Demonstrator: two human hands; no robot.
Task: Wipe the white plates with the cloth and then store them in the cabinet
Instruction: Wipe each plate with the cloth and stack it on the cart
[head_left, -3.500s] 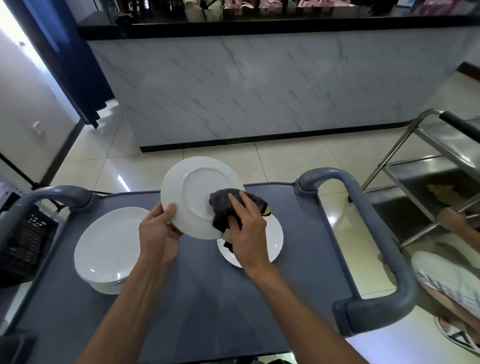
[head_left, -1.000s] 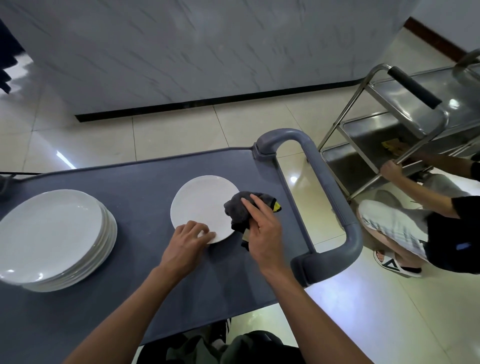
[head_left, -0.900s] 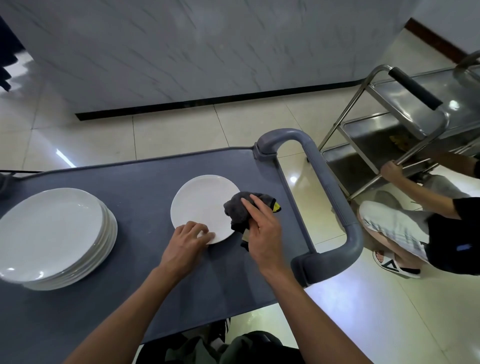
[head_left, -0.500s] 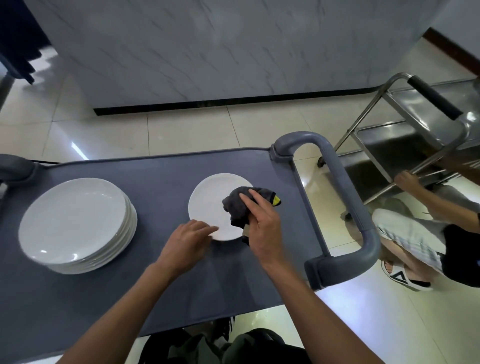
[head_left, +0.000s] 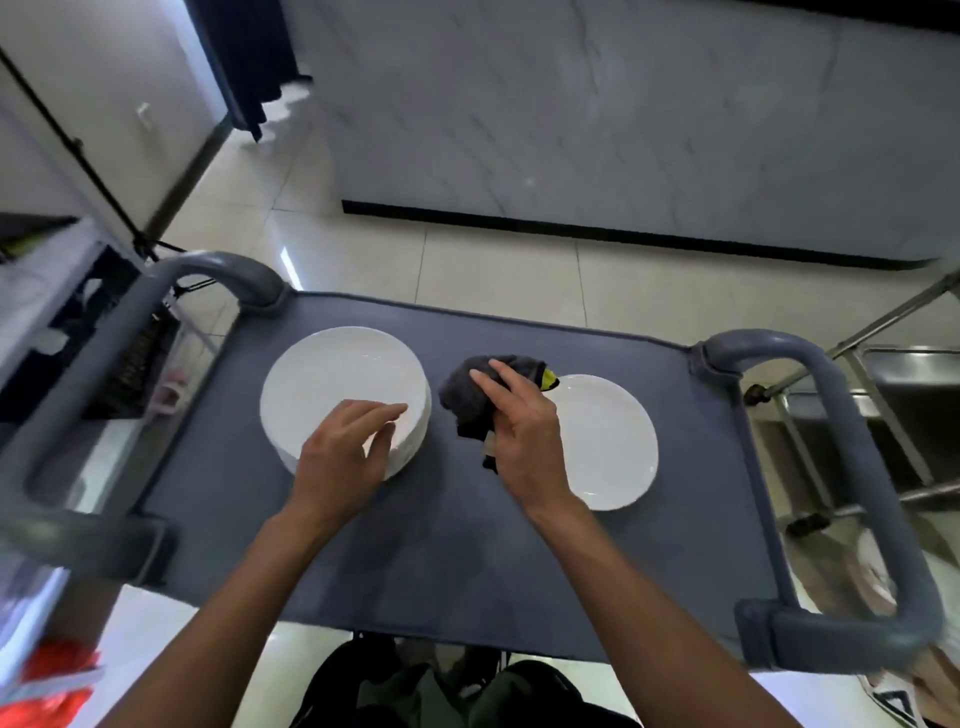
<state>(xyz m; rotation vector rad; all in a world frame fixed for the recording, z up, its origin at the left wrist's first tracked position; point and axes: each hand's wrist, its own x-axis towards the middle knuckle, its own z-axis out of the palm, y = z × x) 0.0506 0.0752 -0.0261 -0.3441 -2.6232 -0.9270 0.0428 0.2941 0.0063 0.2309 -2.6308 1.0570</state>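
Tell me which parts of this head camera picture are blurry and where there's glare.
Head view: sharpest at the centre, on the stack of plates and the right hand gripping the cloth; the lower corners and cart handles smear with motion blur; window glare streaks the floor tiles; wide-angle bending curves the edges.

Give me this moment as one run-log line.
left hand: open, over plate stack | right hand: grips dark cloth | single white plate: flat on grey cart
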